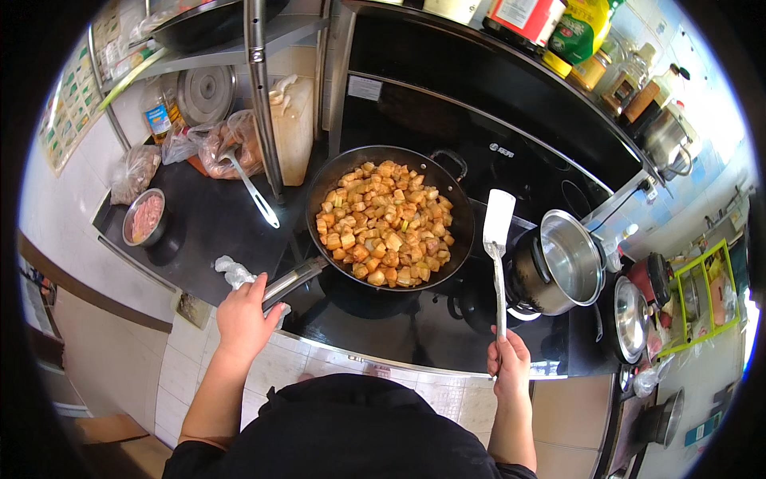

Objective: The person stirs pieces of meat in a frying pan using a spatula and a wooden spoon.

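A dark wok-like frying pan [466,239] sits on the black cooktop, full of browned cubes of what looks like meat [383,227] with a few green bits. Its long handle [293,281] points toward my left hand [244,316], which is wrapped around the end. Crumpled white tissue or cloth [234,272] shows beside those fingers and under the thumb. To the right of the pan, my right hand [508,362] grips the handle of a metal spatula [499,218]. The spatula's flat blade points away from me, apart from the food.
A steel pot [571,263] stands close by the spatula on the right, with a lidded pan [631,320] beyond it. On the left are a bowl of raw minced meat [145,218], a slotted spoon [254,191] and a metal shelf post [263,108]. Bottles and jars [625,87] line the ledge.
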A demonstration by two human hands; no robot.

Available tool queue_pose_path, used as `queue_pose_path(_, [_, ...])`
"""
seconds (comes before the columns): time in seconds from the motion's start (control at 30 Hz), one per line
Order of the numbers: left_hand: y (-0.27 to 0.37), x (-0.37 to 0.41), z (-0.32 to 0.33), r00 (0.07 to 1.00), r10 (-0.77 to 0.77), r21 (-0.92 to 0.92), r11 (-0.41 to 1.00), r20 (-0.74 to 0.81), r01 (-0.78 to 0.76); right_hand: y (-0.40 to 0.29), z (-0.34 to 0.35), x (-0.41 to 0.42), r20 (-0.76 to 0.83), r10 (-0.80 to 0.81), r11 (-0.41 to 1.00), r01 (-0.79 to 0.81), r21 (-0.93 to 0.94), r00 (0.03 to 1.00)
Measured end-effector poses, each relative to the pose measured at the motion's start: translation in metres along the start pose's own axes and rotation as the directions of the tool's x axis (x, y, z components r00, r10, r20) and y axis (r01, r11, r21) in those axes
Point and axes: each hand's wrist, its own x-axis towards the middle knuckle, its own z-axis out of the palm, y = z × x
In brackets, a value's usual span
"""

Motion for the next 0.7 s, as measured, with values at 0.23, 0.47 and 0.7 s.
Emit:
queue_pose_path(0.23, [-0.003,-0.001,0.01,0.998,0.017,0.075,0.997,-0.067,-0.012,0.002,-0.008,0.011,0.007,0.036,0.999,-0.036,0.039,0.999])
queue_pose_path(0.47, [-0.009,-0.01,0.024,0.994,0.01,0.076,0.997,-0.109,-0.002,0.001,-0.008,0.02,0.034,0.027,1.0,-0.027,-0.001,0.999])
queue_pose_path(0.7, [-0.014,-0.022,0.039,0.991,-0.012,0.035,0.999,-0.132,0.016,0.003,-0.011,0.026,0.05,0.046,0.999,-0.046,0.004,0.998])
